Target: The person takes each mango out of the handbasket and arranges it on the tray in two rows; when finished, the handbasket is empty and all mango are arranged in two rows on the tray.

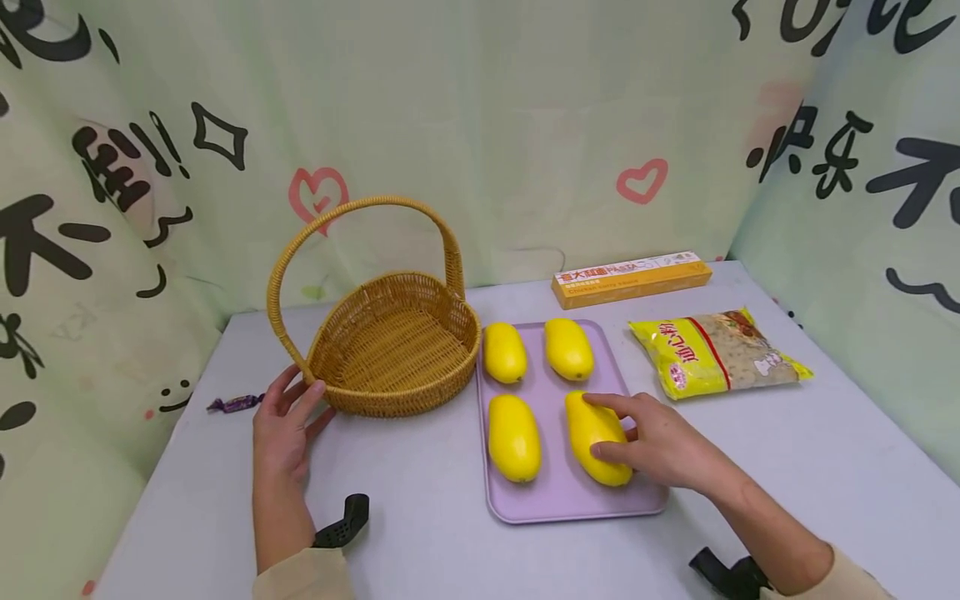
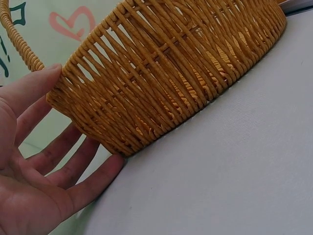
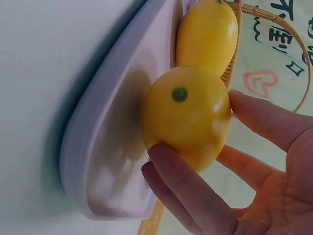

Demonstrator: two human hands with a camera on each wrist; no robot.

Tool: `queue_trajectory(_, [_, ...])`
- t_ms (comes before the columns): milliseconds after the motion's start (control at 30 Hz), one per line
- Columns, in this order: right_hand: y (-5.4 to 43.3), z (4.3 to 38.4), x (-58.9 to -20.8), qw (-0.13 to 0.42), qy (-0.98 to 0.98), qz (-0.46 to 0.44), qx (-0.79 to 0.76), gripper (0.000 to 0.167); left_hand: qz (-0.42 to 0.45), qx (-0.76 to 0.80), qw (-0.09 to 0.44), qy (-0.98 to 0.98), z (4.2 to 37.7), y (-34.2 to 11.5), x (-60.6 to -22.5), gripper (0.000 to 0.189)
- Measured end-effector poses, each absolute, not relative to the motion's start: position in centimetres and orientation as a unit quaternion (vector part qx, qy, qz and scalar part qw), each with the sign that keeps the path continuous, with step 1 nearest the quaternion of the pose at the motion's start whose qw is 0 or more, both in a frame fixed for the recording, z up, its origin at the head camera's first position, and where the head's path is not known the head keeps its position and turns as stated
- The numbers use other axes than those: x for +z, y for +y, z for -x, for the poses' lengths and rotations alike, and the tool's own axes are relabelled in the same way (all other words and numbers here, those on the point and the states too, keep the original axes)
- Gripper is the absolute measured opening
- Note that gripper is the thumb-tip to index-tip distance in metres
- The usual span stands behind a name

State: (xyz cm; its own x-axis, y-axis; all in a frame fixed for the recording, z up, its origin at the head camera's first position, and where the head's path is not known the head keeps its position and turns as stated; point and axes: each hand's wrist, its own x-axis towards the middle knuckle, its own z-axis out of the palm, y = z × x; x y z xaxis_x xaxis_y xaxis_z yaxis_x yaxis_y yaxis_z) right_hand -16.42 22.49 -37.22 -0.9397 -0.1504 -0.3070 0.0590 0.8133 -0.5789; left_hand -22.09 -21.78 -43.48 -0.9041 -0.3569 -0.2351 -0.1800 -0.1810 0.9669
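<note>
My left hand (image 1: 287, 429) holds the left end of a brown wicker basket (image 1: 390, 404), thumb at the rim beside the handle's base and fingers along the outer side. In the left wrist view, the basket's woven wall (image 2: 166, 68) stands on the table. My right hand (image 1: 660, 437) grips a yellow oblong fruit (image 1: 596, 433) with a green stem nub, at the near right of a light purple tray (image 1: 555, 500). Whether this fruit touches the tray is hard to tell. Three similar fruits (image 1: 514, 437) lie on the tray.
A yellow bag of dry food (image 1: 720, 354) lies right of the tray, with a long orange-and-white box (image 1: 630, 282) behind it. Left of the basket is a purple wrapped candy (image 1: 236, 404). Printed curtains (image 1: 487, 125) enclose the white table (image 1: 420, 517).
</note>
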Motion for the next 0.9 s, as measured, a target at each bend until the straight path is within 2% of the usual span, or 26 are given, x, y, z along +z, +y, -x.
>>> queue_trajectory(333, [23.0,17.1,-37.1,0.172,0.934,0.023,-0.314,0.069,-0.211,-0.737,0.059,-0.640,22.1,-21.7,-43.5,0.065])
queue_trajectory(900, [22.7,17.5,-36.9,0.189,0.916,0.026,-0.352,0.069,-0.215,-0.722,0.059,-0.655,22.2,-21.8,-43.0,0.065])
